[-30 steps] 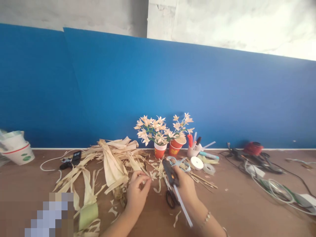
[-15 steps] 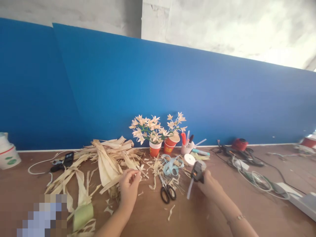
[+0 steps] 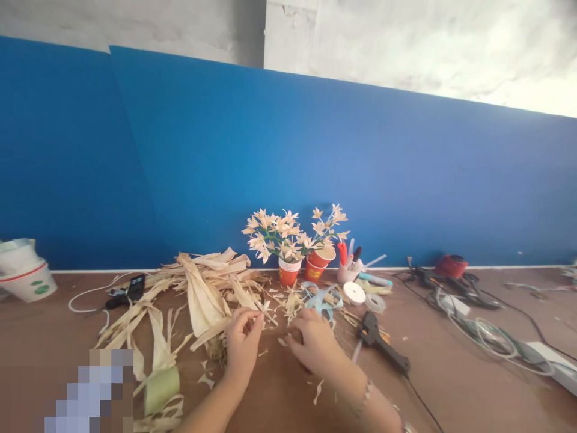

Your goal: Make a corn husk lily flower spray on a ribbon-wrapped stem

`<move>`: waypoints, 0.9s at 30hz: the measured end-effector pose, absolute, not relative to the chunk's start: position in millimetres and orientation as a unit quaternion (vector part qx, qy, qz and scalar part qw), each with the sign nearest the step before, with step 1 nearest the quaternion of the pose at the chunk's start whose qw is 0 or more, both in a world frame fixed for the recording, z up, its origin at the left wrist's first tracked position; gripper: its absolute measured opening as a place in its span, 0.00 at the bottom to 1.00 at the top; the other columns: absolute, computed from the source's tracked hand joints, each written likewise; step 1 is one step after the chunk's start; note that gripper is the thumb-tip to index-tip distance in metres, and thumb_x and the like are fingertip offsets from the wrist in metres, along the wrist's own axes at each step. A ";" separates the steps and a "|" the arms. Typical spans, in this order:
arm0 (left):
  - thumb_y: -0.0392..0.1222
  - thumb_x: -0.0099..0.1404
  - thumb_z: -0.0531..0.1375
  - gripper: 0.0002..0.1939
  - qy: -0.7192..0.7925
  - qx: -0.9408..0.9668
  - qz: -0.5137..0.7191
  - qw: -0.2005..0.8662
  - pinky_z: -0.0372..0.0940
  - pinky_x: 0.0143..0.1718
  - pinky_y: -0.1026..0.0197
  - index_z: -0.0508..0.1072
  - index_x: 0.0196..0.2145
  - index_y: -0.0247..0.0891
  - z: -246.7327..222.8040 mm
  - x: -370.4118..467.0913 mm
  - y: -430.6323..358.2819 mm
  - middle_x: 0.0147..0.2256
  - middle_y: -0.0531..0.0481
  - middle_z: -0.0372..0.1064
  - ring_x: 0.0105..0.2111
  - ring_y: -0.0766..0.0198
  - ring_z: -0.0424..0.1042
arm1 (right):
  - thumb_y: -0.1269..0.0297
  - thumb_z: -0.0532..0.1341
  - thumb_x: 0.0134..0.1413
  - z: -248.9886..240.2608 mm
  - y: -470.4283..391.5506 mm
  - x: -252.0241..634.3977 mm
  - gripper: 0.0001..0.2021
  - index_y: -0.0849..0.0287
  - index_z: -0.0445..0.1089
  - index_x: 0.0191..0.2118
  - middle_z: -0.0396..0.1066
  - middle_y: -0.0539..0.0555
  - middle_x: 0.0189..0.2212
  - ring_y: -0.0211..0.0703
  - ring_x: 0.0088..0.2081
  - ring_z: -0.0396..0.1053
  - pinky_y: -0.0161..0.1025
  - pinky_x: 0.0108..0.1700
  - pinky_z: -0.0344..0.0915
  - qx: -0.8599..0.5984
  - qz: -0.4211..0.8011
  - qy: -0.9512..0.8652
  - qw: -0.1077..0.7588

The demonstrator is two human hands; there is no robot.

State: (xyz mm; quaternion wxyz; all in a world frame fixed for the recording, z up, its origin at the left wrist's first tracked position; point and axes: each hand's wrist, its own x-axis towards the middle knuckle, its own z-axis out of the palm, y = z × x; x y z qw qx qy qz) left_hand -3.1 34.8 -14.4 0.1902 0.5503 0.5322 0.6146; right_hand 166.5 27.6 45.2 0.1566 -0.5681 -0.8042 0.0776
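My left hand [image 3: 243,346] is closed, thumb and fingertips pinched on a small pale husk flower [image 3: 265,307]. To its right, my right hand [image 3: 313,340] hovers low over the table with loosely bent fingers a little apart, and nothing plainly shows in them. A thin husk scrap [image 3: 282,342] lies by its fingertips. The scissors are hidden behind this hand. A black glue gun [image 3: 383,343] rests on the table to the right of my right hand, its clear glue stick [image 3: 357,351] poking out.
Dried corn husks [image 3: 202,294] are heaped at left. Husk flowers stand in red paper cups [image 3: 288,274] by the blue partition [image 3: 279,150]. Blue ribbon [image 3: 322,297], a white tape roll [image 3: 354,293] and a pen holder [image 3: 347,273] sit close by. Cables [image 3: 487,331] lie at right.
My right hand has let go of the glue gun, which now lies on the table, and has moved left toward my left hand. My left hand still pinches the flower.
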 end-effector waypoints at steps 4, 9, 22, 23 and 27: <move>0.44 0.60 0.57 0.09 0.529 0.551 0.613 0.204 0.63 0.29 0.62 0.72 0.26 0.37 -12.5 -2.2 34.8 0.30 0.49 0.67 0.30 0.61 0.67 | 0.72 0.58 0.45 18.6 32.3 144.3 0.04 0.59 0.70 0.29 0.68 0.58 0.36 0.53 0.42 0.63 0.44 0.41 0.57 -0.565 0.084 -0.808 0.147; 0.43 0.60 0.57 0.09 0.528 0.549 0.609 0.222 0.62 0.29 0.62 0.72 0.26 0.37 -10.3 -0.6 34.6 0.29 0.49 0.67 0.28 0.63 0.67 | 0.68 0.57 0.50 16.8 37.8 149.3 0.04 0.59 0.65 0.26 0.66 0.52 0.27 0.42 0.32 0.63 0.38 0.36 0.58 -0.506 0.344 -0.730 0.304; 0.42 0.59 0.56 0.09 0.530 0.565 0.582 0.246 0.63 0.31 0.61 0.71 0.24 0.38 -7.6 4.2 28.8 0.26 0.50 0.68 0.28 0.61 0.68 | 0.65 0.64 0.43 15.5 33.6 147.7 0.10 0.59 0.73 0.36 0.74 0.53 0.31 0.41 0.31 0.68 0.37 0.34 0.63 -0.412 0.563 -0.552 0.458; 0.42 0.58 0.56 0.09 0.535 0.561 0.579 0.253 0.64 0.30 0.61 0.71 0.24 0.38 -8.1 4.5 28.6 0.25 0.50 0.68 0.27 0.61 0.68 | 0.65 0.63 0.45 15.1 32.8 147.4 0.08 0.59 0.73 0.34 0.73 0.53 0.30 0.41 0.30 0.68 0.37 0.34 0.63 -0.428 0.510 -0.586 0.463; 0.46 0.58 0.56 0.09 0.550 0.528 0.550 0.342 0.59 0.19 0.64 0.71 0.26 0.38 -11.1 7.5 26.7 0.18 0.55 0.65 0.16 0.65 0.64 | 0.66 0.58 0.53 16.8 28.8 145.1 0.07 0.58 0.73 0.31 0.71 0.54 0.28 0.41 0.29 0.66 0.36 0.31 0.63 -0.432 0.285 -0.701 0.490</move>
